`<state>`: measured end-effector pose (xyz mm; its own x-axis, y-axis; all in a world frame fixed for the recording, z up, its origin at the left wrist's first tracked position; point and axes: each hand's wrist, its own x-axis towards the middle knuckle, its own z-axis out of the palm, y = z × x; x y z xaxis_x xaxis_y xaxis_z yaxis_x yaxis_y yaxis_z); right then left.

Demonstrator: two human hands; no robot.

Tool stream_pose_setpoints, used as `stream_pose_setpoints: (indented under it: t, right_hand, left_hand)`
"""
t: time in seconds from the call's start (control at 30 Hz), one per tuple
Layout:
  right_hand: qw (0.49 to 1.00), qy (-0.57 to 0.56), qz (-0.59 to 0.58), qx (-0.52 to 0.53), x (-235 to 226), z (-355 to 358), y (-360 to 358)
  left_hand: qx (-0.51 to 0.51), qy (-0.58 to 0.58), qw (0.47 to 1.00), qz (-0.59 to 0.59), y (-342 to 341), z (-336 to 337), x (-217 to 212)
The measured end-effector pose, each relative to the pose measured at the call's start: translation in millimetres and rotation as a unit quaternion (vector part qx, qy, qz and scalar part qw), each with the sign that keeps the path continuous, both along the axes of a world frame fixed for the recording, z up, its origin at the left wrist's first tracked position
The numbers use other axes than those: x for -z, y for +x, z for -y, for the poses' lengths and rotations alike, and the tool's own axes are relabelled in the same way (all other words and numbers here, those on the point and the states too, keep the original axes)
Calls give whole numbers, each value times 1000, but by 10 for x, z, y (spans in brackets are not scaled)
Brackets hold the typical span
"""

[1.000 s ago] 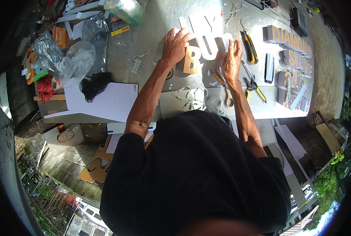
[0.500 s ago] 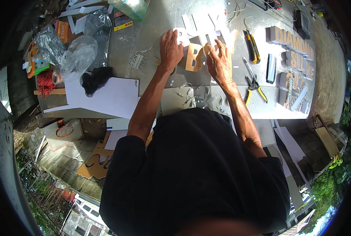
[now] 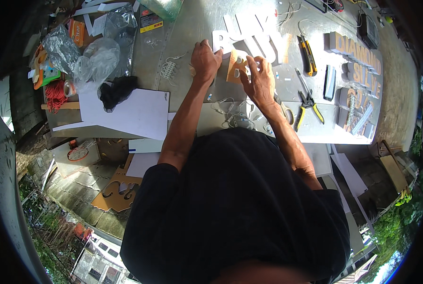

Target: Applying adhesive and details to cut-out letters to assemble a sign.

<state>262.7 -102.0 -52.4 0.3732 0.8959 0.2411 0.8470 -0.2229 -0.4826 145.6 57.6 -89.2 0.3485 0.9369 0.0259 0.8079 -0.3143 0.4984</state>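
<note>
1. Right hand [image 3: 260,83] was bent over the near right side of a tan letter-shaped piece [image 3: 231,73], its thumb and fingertips at the rounded edge; whether they were clamped on it or only touching could not be told
2. That tan piece was on the metal table [image 3: 187,28], between the two hands and just nearer the person than a row of white letter pieces
3. Its long axis ran away from the person, the far end leaning slightly to the right; its straight side faced left, and its rounded side faced right, partly covered by the fingers
4. Left hand [image 3: 205,61] had its fingers curled, the thumb side next to the nearest white letter piece [image 3: 217,40]; whether the fingers had closed on anything could not be told
5. Beyond the right hand, another white letter piece [image 3: 252,48] slanted, its far end leaning left
6. Farther right were a black-and-yellow cutter [image 3: 307,55], its long axis running away from the person, and yellow-handled pliers [image 3: 309,100] with handles toward the person
7. Scissors [image 3: 288,114] were just beside the right wrist, and thin wires [image 3: 231,112] were tangled near the torso
</note>
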Motion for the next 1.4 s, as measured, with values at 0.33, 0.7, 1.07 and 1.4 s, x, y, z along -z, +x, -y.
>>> stream_pose_setpoints:
  t: [0.33, 0.7, 1.07, 1.4]
  right_hand:
    - [998, -14, -67, -6, 162, -52, -350]
    - [993, -106, -48, -2, 80, -37, -364]
    - [994, -98, -22, -44, 228, 69, -275]
    - [993, -104, -24, -44, 202, 46, -242]
  left_hand:
    - [-17, -4, 1000, 4, 68, -89, 110]
    - [-35, -114, 985, 128, -78, -26, 107]
    - [-34, -124, 956, 265, -311, 87, -93]
    - [-57, -279, 887, 363, -1091, 819, -383]
